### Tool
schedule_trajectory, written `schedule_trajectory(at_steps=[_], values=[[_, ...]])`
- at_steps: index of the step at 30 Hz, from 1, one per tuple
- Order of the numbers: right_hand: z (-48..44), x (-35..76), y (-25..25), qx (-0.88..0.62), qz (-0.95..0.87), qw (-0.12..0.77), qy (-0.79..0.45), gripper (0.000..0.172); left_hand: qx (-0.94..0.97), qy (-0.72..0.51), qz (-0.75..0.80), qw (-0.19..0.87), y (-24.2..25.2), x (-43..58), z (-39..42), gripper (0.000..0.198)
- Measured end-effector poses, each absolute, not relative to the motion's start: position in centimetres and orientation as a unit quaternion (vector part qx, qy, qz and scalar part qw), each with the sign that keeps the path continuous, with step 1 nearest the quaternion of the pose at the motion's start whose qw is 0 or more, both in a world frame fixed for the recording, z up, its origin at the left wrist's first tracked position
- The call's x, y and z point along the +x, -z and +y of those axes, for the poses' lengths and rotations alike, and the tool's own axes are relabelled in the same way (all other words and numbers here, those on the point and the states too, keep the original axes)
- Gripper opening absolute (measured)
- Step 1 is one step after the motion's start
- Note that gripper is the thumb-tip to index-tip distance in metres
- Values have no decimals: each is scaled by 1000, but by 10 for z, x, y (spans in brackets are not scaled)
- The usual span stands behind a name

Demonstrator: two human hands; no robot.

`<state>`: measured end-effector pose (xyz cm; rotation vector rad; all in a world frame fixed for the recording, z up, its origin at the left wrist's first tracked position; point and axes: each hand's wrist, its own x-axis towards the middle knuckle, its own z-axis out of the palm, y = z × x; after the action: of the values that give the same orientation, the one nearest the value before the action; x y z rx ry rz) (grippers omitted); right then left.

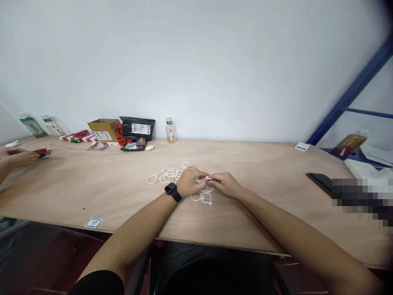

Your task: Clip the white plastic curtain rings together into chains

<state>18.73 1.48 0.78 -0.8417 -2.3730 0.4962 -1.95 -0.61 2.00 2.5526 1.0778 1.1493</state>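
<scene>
Both hands meet over the middle of the table. My left hand (pixel 189 181), with a black watch on its wrist, is closed in a pinch on a thin white plastic ring (pixel 208 178). From the other side, the fingertips of my right hand (pixel 226 184) pinch the same ring at its small knobbed joint. More white rings (pixel 168 176) lie in a loose cluster left of and behind my left hand, some overlapping. A few others (pixel 206 198) lie just below the hands. My fingers hide part of the held ring, and whether it links with others is unclear.
Along the wall stand a bottle (pixel 170 131), a black parcel bag (pixel 138 128) and an open cardboard box (pixel 102 130). Another person's hand (pixel 24 158) works at far left. A phone (pixel 319 183) lies at right; a number card (pixel 93 223) is by the front edge.
</scene>
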Motion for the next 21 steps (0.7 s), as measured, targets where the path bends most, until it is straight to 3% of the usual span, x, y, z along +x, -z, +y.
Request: schedule_trajectory(at_steps=[21], values=[[16,186,0,-277,-915,268,-116,24,847,-370,379,48,-21,-19,-6,15]])
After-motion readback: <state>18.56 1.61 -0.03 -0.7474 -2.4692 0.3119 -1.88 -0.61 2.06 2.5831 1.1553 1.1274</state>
